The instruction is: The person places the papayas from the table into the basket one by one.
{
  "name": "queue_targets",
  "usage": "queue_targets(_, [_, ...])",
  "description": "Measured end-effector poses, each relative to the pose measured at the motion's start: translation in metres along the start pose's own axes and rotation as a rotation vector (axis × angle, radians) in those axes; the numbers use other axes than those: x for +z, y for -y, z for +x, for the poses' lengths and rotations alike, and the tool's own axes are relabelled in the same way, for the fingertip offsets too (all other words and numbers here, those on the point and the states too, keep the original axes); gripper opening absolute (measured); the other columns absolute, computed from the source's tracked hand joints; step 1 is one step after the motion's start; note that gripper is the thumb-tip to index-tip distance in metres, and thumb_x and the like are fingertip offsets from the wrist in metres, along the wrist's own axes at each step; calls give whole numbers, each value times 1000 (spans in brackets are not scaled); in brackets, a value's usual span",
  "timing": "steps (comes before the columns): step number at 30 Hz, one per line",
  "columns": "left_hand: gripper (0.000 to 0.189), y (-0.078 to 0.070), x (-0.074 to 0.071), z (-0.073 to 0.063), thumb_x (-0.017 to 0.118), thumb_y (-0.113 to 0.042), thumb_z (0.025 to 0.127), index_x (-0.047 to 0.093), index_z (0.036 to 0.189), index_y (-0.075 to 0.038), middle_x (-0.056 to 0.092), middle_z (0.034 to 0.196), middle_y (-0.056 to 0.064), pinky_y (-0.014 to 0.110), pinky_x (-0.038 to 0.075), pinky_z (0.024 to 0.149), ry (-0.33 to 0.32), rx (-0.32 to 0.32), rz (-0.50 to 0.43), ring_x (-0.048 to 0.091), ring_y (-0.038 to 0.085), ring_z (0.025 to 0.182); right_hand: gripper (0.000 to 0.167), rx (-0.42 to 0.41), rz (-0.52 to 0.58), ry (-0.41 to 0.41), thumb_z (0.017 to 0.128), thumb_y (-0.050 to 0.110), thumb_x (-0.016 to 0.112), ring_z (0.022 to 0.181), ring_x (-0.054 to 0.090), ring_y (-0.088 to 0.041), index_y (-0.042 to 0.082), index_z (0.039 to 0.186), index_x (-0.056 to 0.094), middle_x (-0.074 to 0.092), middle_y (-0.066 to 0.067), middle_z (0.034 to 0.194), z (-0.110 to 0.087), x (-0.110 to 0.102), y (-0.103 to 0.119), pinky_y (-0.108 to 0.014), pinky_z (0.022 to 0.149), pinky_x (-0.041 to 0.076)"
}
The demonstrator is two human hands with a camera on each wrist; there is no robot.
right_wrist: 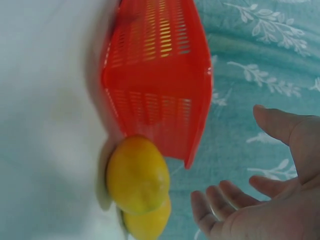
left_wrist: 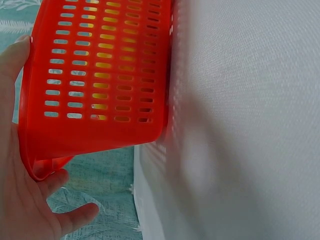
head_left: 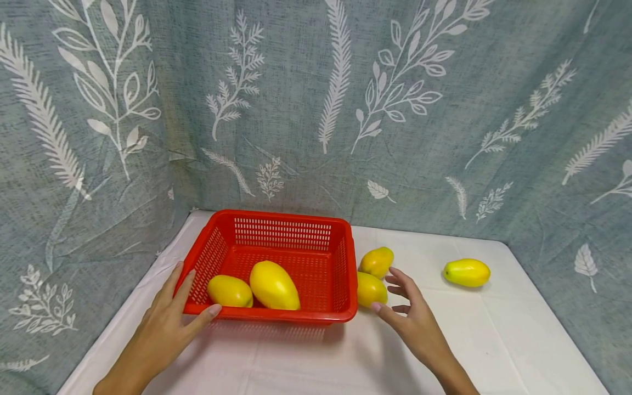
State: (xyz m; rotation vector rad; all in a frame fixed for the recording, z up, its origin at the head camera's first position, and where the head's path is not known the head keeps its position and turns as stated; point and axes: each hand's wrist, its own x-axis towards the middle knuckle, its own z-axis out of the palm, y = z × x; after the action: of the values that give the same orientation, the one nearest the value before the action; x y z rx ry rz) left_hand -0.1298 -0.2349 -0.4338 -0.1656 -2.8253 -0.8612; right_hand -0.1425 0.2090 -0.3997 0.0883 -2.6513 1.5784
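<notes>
A red plastic basket (head_left: 283, 215) with slotted sides stands on the white-covered table. Two smooth yellow mango-like fruits lie inside: a smaller one (head_left: 230, 291) at the left and a larger one (head_left: 274, 286) beside it. My left hand (head_left: 160, 321) rests on the basket's near left corner, thumb along the front rim and fingers spread over the left rim. Just outside the basket's right wall are a nearer yellow fruit (head_left: 372, 289) and a farther one (head_left: 377, 261). Beside them is my right hand (head_left: 412, 318), fingers loosely bent and holding nothing, thumb tip close to the nearer fruit.
Farther right lies another yellow fruit (head_left: 466, 272) with a greenish end. A grey-green curtain (head_left: 296, 109) with white leaf prints hangs behind the table and along both sides. The white cloth (head_left: 469, 334) covers the tabletop, creased at the right.
</notes>
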Motion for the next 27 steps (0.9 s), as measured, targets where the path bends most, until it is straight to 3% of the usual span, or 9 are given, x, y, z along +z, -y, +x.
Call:
queue_targets(10, [102,1,-1,1,68,-57,99,22,164,8,-1,177,23,87,27,105,34,-22,9,24,61,150,77,12,-40,-22,95,24,80,138,55,-36,8,160,42,55,-18,152,17,3,-17,-46,104,53])
queue_targets(16, [100,1,0,-2,69,-55,100,24,165,6,0,178,20,86,28,104,15,-11,1,25,61,150,78,49,-28,-13,95,24,80,139,53,-41,6,160,41,53,-22,153,27,9,-30,-56,108,50])
queue_targets(27, [102,1,-1,-1,68,-57,99,24,165,7,1,177,23,87,27,105,31,-21,11,26,61,149,78,75,-16,22,94,23,81,140,52,-40,4,159,42,51,-21,154,40,20,-44,-56,110,50])
